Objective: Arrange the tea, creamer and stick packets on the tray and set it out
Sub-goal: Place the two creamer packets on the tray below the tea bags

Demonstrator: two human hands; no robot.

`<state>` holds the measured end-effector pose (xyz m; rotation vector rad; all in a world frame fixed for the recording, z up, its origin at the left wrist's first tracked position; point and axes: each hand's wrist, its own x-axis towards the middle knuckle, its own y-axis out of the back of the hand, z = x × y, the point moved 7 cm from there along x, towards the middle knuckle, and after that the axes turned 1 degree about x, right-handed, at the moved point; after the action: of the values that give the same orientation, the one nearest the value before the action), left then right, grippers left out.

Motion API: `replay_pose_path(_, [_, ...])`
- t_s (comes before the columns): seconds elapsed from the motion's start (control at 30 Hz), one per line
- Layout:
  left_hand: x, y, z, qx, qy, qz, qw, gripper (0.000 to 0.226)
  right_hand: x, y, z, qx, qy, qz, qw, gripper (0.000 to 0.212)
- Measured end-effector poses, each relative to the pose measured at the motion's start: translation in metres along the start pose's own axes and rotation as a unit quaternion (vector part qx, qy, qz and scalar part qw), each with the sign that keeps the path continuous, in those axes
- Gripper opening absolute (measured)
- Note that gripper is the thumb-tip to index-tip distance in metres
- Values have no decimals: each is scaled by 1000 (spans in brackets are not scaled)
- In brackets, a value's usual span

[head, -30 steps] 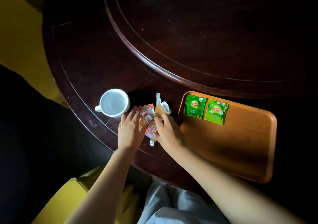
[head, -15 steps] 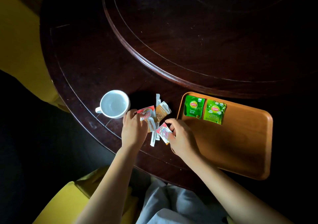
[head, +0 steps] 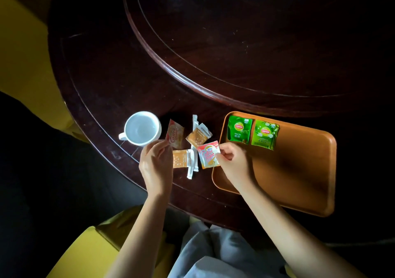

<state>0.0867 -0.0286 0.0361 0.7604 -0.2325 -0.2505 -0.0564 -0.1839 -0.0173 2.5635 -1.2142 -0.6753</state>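
Right hand [head: 232, 162] pinches a creamer packet [head: 208, 154] by its right edge, tray [head: 299, 192] immediately right; left hand [head: 156, 164] apparently pinches a second creamer packet [head: 175, 135] by its near corner

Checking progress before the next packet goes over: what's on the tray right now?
Two green tea packets lie side by side at the far left of the tray. The right hand covers its near-left edge, so that strip cannot be seen.
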Motion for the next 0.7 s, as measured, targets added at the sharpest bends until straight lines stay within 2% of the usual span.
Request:
replay_pose_path(0.13, [-5,7,8,-26,0,43,999,13,-2,24,4,39,-25,38,998,15])
replay_pose_path(0.23, [-5,1,16,-39,5,19,999,17,-8,45,16,51,-47,62,996,15])
replay_pose_path(0.3, [-6,-12,18,-75,43,-39,995,22,-12,62,28,67,-67,83,992,13])
replay_pose_path(0.4, [-19,-45,29,-145,114,-164,969,25,-21,88,47,84,-93,108,986,13])
replay_pose_path(0.53, [-40,-83,56,-125,57,-281,950,28,-31,118,76,84,-129,145,977,13])
replay_pose_path(0.7, [-53,-110,69,-60,-33,-303,950,20,-34,128,96,56,-128,159,977,17])
